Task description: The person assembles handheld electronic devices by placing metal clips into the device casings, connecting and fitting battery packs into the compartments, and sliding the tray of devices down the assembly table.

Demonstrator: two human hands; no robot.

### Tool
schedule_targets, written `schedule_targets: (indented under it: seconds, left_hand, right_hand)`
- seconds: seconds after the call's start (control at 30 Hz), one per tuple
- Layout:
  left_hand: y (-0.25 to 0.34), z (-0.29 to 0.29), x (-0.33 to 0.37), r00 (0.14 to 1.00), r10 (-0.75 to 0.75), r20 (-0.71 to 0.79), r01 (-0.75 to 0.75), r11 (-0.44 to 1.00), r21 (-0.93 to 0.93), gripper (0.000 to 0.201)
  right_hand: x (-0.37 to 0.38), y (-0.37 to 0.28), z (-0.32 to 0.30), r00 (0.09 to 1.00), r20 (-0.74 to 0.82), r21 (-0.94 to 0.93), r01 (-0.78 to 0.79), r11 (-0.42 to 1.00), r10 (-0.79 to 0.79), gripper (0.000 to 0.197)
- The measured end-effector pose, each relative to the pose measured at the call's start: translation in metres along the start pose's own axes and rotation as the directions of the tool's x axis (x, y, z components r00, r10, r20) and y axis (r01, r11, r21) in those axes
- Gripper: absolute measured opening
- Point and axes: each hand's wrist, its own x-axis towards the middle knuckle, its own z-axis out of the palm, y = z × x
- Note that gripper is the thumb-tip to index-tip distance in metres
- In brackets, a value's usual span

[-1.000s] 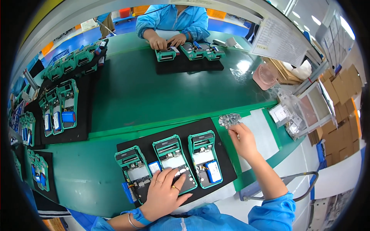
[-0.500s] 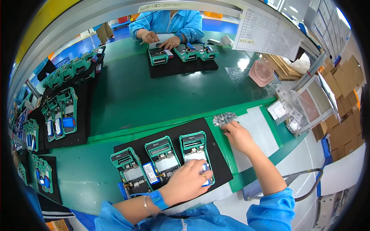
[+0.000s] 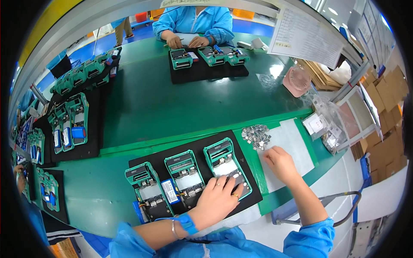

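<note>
Three green device housings with open insides lie on a black mat (image 3: 241, 157) before me. My left hand (image 3: 217, 197) rests on the lower part of the right-hand housing (image 3: 223, 157), fingers curled over it; the palm side is hidden. The middle housing (image 3: 186, 175) and the left housing (image 3: 148, 189) lie beside it, with a blue-and-white battery (image 3: 171, 191) between them. My right hand (image 3: 282, 165) hovers over a white sheet with its fingers pinched; whatever they hold is too small to tell. Just beyond it lies a pile of small metal parts (image 3: 256, 136).
Across the green table (image 3: 172, 107) a person in blue works at housings on another black mat (image 3: 208, 74). More housings (image 3: 71, 122) stand at the left. A pink fan (image 3: 297, 81), clear plastic bags (image 3: 329, 124) and a hanging paper sheet (image 3: 307, 36) are at the right.
My right hand has drawn back from the metal parts toward me. The right-hand housing has turned slightly under my left hand, and the blue battery at its lower end no longer shows.
</note>
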Motion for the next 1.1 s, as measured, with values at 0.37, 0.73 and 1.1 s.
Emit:
schedule_targets:
  seconds: [0.37, 0.73, 1.1]
  left_hand:
    - [-0.011, 0.008, -0.012, 0.998, 0.032, -0.053, -0.040, 0.989, -0.139, 0.054]
    - [-0.001, 0.028, -0.029, 0.998, -0.019, -0.063, 0.014, 0.997, -0.076, 0.050]
    - [0.001, 0.026, -0.035, 0.993, -0.049, -0.111, 0.035, 0.992, -0.124, 0.041]
  right_hand:
    - [-0.010, -0.001, -0.003, 0.972, 0.106, -0.294, 0.233, 0.927, -0.211, 0.008]
    - [0.029, -0.082, -0.019, 0.875, -0.067, -0.062, 0.477, 0.877, -0.480, 0.025]
    - [0.036, -0.102, 0.008, 0.768, 0.107, -0.267, 0.634, 0.726, -0.632, 0.028]
